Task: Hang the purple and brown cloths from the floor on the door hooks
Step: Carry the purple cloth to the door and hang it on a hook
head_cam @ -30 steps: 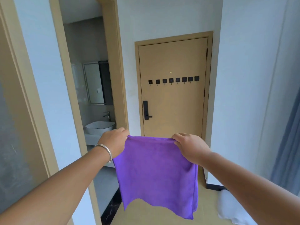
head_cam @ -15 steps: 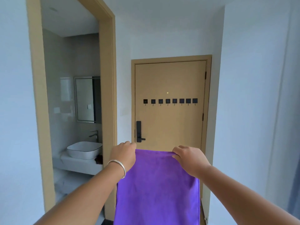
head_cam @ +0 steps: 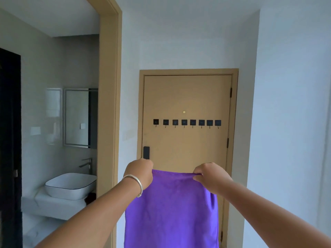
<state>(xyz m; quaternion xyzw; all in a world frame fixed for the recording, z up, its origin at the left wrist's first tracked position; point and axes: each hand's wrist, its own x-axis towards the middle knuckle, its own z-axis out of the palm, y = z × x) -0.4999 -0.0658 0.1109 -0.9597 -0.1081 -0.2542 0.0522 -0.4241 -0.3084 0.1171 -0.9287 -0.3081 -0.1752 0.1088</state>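
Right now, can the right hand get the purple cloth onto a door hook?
Probably not yet. The right hand and left hand hold the purple cloth by its top edge well below the row of hooks, and the door looks beyond arm's reach. Nothing blocks the way.

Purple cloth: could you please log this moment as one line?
purple cloth | held by left hand, right hand | hooks bare | brown cloth unseen

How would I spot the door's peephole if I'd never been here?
Find the tan door straight ahead. A row of black hooks crosses its middle. Just above them sits the peephole, a lone small round brass dot, unlike the square black hooks.
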